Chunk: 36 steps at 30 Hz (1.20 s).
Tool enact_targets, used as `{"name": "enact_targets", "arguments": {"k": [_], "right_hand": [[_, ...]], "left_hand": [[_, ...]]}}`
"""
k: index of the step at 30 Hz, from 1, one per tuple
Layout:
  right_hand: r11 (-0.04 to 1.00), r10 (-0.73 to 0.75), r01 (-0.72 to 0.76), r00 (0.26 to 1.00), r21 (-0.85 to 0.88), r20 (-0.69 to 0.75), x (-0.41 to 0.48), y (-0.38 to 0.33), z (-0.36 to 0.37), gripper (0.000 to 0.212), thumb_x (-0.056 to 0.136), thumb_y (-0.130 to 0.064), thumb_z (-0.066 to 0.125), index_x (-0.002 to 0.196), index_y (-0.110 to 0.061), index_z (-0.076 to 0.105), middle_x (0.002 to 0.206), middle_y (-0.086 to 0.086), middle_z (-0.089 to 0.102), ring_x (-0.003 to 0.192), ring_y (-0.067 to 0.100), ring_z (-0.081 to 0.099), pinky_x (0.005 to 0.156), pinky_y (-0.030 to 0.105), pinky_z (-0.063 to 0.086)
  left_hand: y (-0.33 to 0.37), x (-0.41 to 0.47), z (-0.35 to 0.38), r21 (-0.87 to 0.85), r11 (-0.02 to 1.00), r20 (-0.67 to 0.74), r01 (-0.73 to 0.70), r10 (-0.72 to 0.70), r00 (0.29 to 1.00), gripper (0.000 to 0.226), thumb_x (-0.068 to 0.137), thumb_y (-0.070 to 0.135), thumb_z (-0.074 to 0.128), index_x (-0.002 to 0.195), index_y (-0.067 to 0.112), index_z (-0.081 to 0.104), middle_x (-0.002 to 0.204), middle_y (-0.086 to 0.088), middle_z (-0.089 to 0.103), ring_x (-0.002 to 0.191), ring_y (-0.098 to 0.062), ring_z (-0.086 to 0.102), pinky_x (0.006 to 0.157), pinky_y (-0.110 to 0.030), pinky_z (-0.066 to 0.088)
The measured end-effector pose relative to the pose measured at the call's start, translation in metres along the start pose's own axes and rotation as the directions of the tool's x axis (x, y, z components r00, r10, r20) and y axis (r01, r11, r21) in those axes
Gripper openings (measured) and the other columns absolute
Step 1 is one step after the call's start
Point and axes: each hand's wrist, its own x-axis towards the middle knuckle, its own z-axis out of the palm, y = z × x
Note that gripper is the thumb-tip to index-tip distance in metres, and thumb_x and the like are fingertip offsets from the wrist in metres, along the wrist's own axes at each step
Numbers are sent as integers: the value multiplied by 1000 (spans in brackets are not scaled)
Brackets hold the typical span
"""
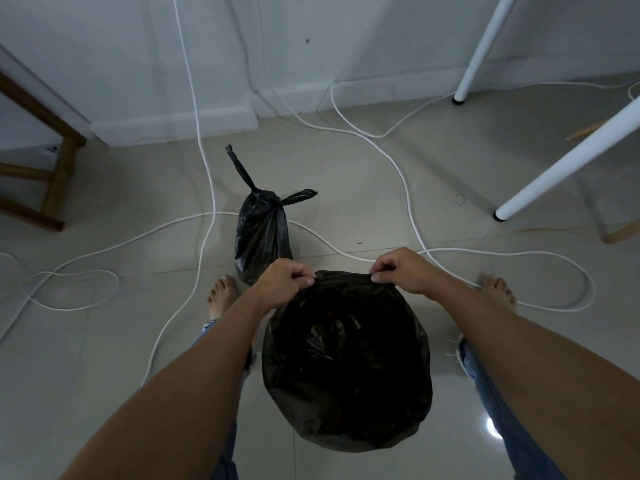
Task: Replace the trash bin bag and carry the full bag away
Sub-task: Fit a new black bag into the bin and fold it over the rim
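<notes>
A fresh black bin bag (346, 368) is spread over the round trash bin between my feet; the bin itself is hidden under the plastic. My left hand (284, 282) pinches the bag's far rim on the left side. My right hand (403, 270) pinches the same rim on the right side. Just beyond the bin stands the full black bag (261, 233), tied shut with two knotted ears sticking up, upright on the floor and touching neither hand.
White cables (207, 188) loop across the tiled floor around the bags and my bare feet. Two white table legs (568, 161) slant down at the right. A wooden stool frame (55, 174) stands at the left, near the wall's white skirting.
</notes>
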Motion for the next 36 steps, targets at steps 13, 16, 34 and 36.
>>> {"name": "enact_targets", "arguments": {"k": [13, 16, 34, 36], "right_hand": [[942, 72, -101, 992, 319, 101, 0, 6, 1, 32, 86, 10, 54, 76, -13, 72, 84, 13, 67, 75, 15, 58, 73, 23, 46], [935, 114, -141, 988, 326, 101, 2, 6, 4, 33, 87, 10, 52, 76, -14, 72, 83, 13, 67, 73, 15, 58, 72, 24, 45], [905, -15, 4, 1000, -425, -22, -5, -9, 10, 22, 71, -26, 78, 90, -17, 75, 82, -4, 59, 81, 14, 58, 68, 22, 40], [901, -12, -5, 999, -434, -36, -6, -7, 10, 17, 72, -28, 77, 87, -20, 74, 82, -3, 61, 82, 17, 62, 68, 23, 41]], "left_hand": [[-7, -1, -2, -279, 958, 12, 60, -59, 998, 29, 91, -4, 65, 79, 21, 73, 83, -13, 68, 81, -21, 57, 82, -34, 45], [-9, 1, -2, -259, 962, 15, 82, -81, 997, 38, 92, -1, 65, 72, 29, 78, 81, -15, 64, 79, -23, 50, 78, -36, 39], [22, -23, 2, 483, 875, 24, -20, 10, 1000, 22, 93, 26, 68, 102, 7, 77, 101, -9, 62, 99, -26, 61, 86, -31, 48], [22, -26, 4, 506, 863, -24, -4, 19, 1000, 24, 95, 27, 64, 101, 7, 75, 103, -12, 64, 101, -30, 62, 88, -36, 51]]}}
